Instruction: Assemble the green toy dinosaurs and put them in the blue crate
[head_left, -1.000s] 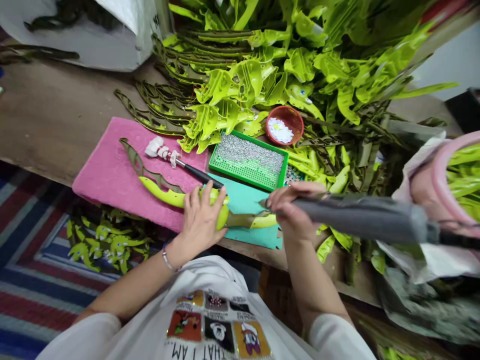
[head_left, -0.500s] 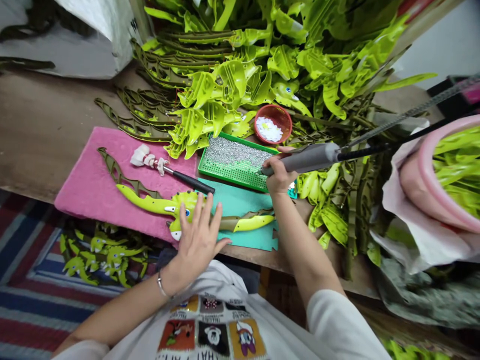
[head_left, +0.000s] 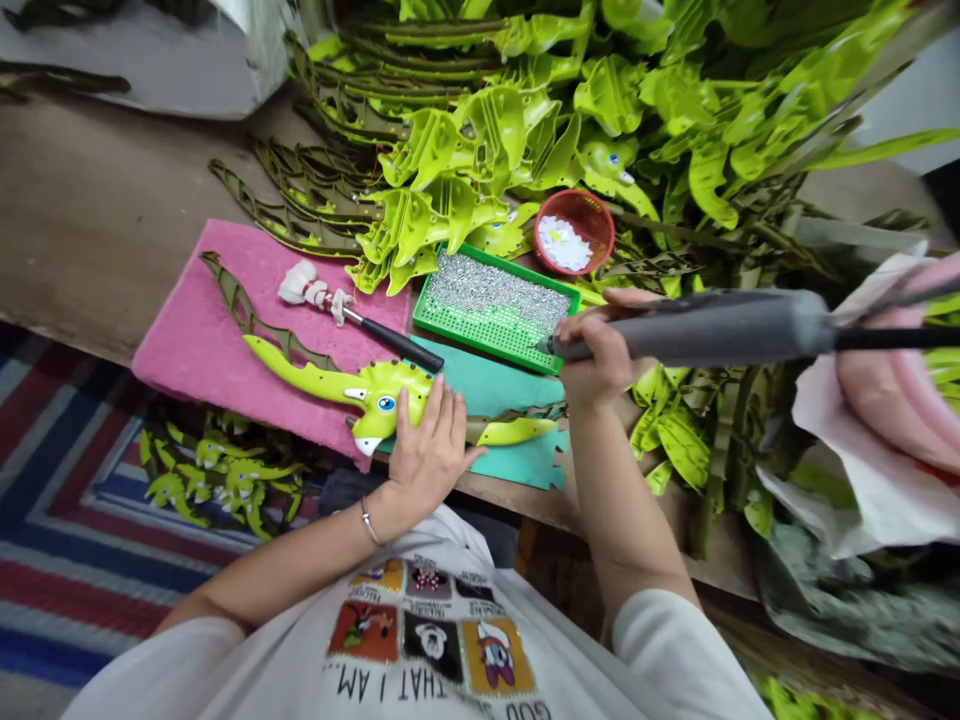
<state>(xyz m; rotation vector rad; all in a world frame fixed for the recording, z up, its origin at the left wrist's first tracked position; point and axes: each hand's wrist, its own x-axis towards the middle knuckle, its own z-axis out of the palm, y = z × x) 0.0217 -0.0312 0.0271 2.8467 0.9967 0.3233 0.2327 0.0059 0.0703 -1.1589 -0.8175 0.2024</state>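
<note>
My left hand [head_left: 433, 445] lies flat, fingers stretched, on a green plastic dinosaur-head toy bow [head_left: 384, 388] with a blue eye and a brown-and-green limb at each side. The toy rests across a pink towel [head_left: 187, 300] and a teal foam mat [head_left: 517, 463]. In my right hand [head_left: 600, 355] is a grey electric screwdriver [head_left: 705, 328], its fingers wrapped around the front end. The tip points left over a green perforated tray [head_left: 487, 335] of small silver screws [head_left: 499, 283]. Whether a screw sits on the tip is too small to tell.
A mallet [head_left: 390, 338] with a cloth-wrapped head lies on the towel. Behind the tray stands a red basket [head_left: 574, 230] with white pieces. Green shell parts [head_left: 442, 220] are heaped at the back. A pink tub [head_left: 885, 370] stands right; finished-looking toys [head_left: 225, 470] lie below the table edge.
My left hand has slid slightly right along the toy, uncovering its eye. The screwdriver's body has swung lower and nearer the camera, its tip still over the tray. The whole view has shifted slightly.
</note>
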